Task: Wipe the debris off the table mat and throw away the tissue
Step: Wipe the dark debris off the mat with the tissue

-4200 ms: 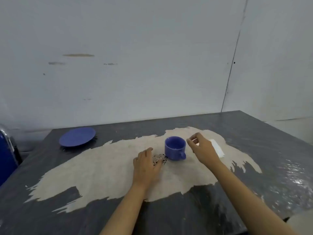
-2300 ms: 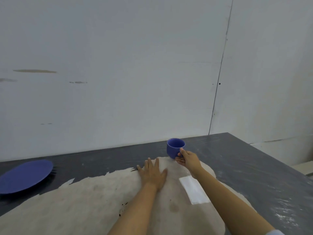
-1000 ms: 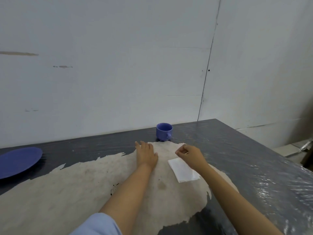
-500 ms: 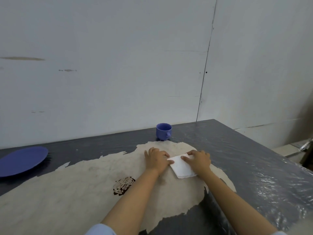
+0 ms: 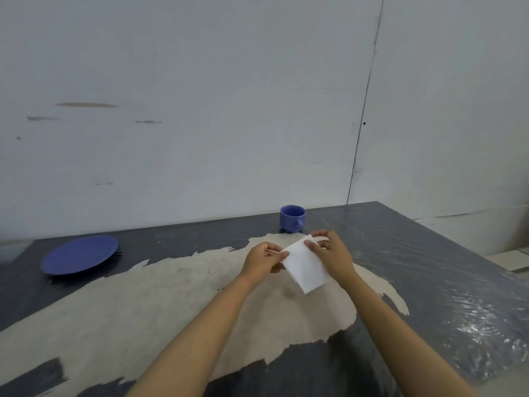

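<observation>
Holding a white tissue [image 5: 305, 265] in both hands, up off the mat. Pinching the left edge of it with the left hand [image 5: 262, 260], fingers curled shut on the paper. Pinching the top right edge with the right hand [image 5: 332, 253], thumb and fingers closed on it too, so both grips tight on the same tissue. Hanging down toward the camera between the two hands, flat and folded, with its lower corner free and pointing at the mat.

Lying just under the hands, a pale beige table mat [image 5: 160, 305] with ragged, torn-looking edges. Spreading wide across the middle of the dark grey tabletop [image 5: 446, 282]. Showing a faint darker smudge [image 5: 287, 293] on the mat right below the tissue, and a tiny dark speck [image 5: 220, 289] close beside the left wrist. Hiding part of the mat under the left arm, so cannot tell what lies there.

Sitting past the hands, near the far edge of the tabletop, a small blue cup [image 5: 292, 218] standing upright just off the mat, with its handle turned to the front. Resting far off to the left, well apart from the hands, a blue plate [image 5: 79, 255] on the bare tabletop beside the mat.

Standing behind it all, a plain white wall [image 5: 200, 110] with a few brown marks.
</observation>
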The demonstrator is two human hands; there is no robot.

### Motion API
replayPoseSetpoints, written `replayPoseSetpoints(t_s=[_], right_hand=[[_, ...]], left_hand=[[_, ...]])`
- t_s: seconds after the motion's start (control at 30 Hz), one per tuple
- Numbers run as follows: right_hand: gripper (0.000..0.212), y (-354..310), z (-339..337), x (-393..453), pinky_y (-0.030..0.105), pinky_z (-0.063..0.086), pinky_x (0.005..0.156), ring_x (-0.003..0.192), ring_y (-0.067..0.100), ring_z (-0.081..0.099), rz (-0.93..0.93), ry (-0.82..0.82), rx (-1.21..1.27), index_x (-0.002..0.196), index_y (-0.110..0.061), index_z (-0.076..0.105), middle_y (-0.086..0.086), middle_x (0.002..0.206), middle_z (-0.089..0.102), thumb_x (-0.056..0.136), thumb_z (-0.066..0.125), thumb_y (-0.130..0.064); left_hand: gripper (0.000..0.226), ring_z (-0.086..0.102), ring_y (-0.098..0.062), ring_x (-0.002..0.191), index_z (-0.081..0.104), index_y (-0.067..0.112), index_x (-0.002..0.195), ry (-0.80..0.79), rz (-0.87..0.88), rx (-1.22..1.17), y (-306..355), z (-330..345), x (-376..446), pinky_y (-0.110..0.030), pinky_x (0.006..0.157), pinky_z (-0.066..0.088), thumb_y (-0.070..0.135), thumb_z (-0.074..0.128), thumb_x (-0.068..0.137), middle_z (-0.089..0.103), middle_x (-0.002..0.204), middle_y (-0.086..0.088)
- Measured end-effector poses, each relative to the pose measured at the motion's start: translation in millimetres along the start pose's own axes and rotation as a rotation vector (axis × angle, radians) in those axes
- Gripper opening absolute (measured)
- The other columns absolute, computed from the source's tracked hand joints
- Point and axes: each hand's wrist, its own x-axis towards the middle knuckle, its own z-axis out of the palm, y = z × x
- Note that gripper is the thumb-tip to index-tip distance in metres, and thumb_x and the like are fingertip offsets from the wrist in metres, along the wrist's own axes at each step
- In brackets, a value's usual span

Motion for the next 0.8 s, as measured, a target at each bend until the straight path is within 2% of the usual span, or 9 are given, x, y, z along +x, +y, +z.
replayPoseSetpoints(t_s=[0.07,0.13,0.27,0.37,0.47,0.53,0.63,0.7,0.8], right_hand=[[0.034,-7,13,-7,0.026,0.044,0.077,0.098,0.018,0.057,-0.015,-0.044,0.034,0.119,-0.024,0.053,-0.003,0.113,0.057,0.090,0.064,-0.038],[0.028,-11,29,-15,0.023,0.041,0.075,0.098,0.016,0.056,-0.040,-0.122,0.035,0.115,-0.024,0.056,-0.004,0.112,0.058,0.091,0.064,-0.036],[0.025,-16,61,-27,0.021,0.040,0.067,0.093,0.014,0.056,-0.051,-0.275,0.008,0.111,-0.026,0.058,0.000,0.112,0.062,0.090,0.064,-0.038],[0.021,-17,77,-32,0.021,0.040,0.066,0.092,0.011,0.057,-0.062,-0.320,-0.053,0.107,-0.030,0.059,0.001,0.113,0.064,0.089,0.064,-0.038],[0.031,-16,84,-40,0.028,0.049,0.085,0.105,0.016,0.058,-0.126,-0.202,-0.234,0.118,-0.028,0.057,0.000,0.120,0.063,0.090,0.063,-0.038],[0.034,-16,86,-51,0.027,0.044,0.095,0.113,0.017,0.056,-0.216,-0.112,-0.335,0.123,-0.027,0.056,-0.001,0.124,0.060,0.091,0.062,-0.037],[0.032,-18,90,-78,0.020,0.038,0.093,0.114,0.012,0.057,-0.342,-0.204,-0.314,0.119,-0.031,0.060,-0.007,0.125,0.061,0.090,0.059,-0.044],[0.046,-15,91,-94,0.021,0.037,0.095,0.117,0.012,0.056,-0.366,-0.276,-0.342,0.125,-0.030,0.060,-0.009,0.129,0.061,0.086,0.058,-0.055],[0.065,-10,90,-105,0.032,0.035,0.106,0.129,0.019,0.048,-0.304,-0.366,-0.458,0.141,-0.026,0.048,-0.004,0.143,0.052,0.087,0.055,-0.061]], left_hand=[[0.032,0.071,-0.015,0.076,0.063,0.012,0.106,0.013,0.009,0.032,-3,-19,-15,-0.023,0.066,0.056,0.037,0.069,0.086,0.071,0.099,-0.004],[0.035,0.068,-0.015,0.071,0.063,0.012,0.105,0.054,0.034,0.087,-10,-42,-29,-0.024,0.061,0.051,0.042,0.065,0.088,0.072,0.095,-0.001],[0.024,0.062,-0.016,0.064,0.064,0.012,0.095,0.202,0.065,0.117,-33,-90,-50,-0.024,0.059,0.048,0.032,0.053,0.096,0.072,0.085,-0.003],[0.023,0.061,-0.015,0.067,0.064,0.016,0.089,0.312,0.087,0.173,-50,-116,-64,-0.023,0.062,0.046,0.030,0.048,0.098,0.071,0.081,0.001],[0.020,0.063,-0.013,0.079,0.063,0.020,0.090,0.369,0.092,0.270,-65,-131,-75,-0.024,0.068,0.048,0.028,0.047,0.099,0.069,0.086,0.005],[0.018,0.061,-0.011,0.082,0.063,0.019,0.092,0.402,0.112,0.370,-72,-136,-81,-0.022,0.067,0.044,0.026,0.047,0.098,0.067,0.089,0.005],[0.019,0.060,-0.016,0.082,0.065,0.012,0.094,0.442,0.165,0.515,-79,-137,-88,-0.030,0.074,0.049,0.024,0.050,0.097,0.065,0.089,-0.001],[0.020,0.060,-0.017,0.082,0.066,0.010,0.094,0.452,0.174,0.537,-82,-135,-92,-0.033,0.076,0.050,0.023,0.050,0.097,0.065,0.089,-0.003],[0.020,0.058,-0.015,0.084,0.064,0.011,0.093,0.465,0.169,0.495,-85,-134,-96,-0.023,0.072,0.043,0.023,0.049,0.097,0.063,0.091,-0.001]])
